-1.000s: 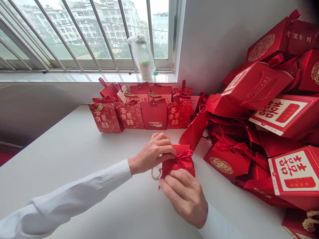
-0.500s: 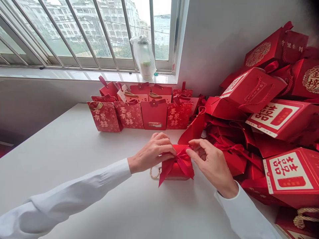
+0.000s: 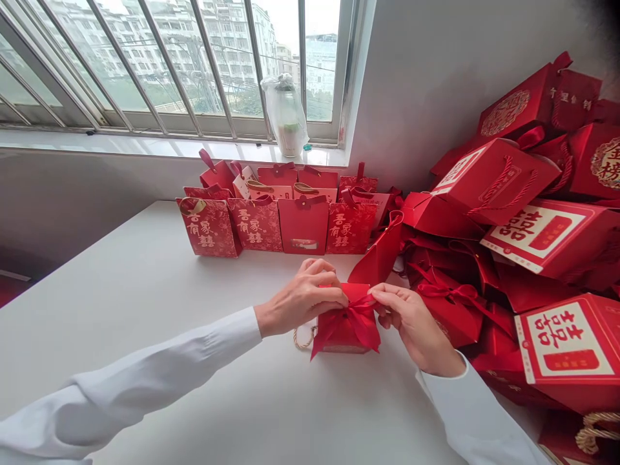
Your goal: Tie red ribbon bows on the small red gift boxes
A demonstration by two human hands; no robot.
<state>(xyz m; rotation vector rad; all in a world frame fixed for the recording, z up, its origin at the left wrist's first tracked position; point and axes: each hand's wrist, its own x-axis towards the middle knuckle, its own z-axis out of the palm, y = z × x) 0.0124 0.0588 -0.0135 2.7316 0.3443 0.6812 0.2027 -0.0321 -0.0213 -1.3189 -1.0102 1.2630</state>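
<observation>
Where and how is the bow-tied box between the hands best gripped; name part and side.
Low on the small red box, probably squeezing its left and right sides from both flanks: the ribbon bow covers its upper face, tails spreading toward the near edge.

The left hand (image 3: 310,298) hides a corner of the red gift box (image 3: 343,343). The picture's edge cuts off a gold-roped box (image 3: 558,434). The bagged cup (image 3: 289,129) seems too hazy to tell its contents.
</observation>
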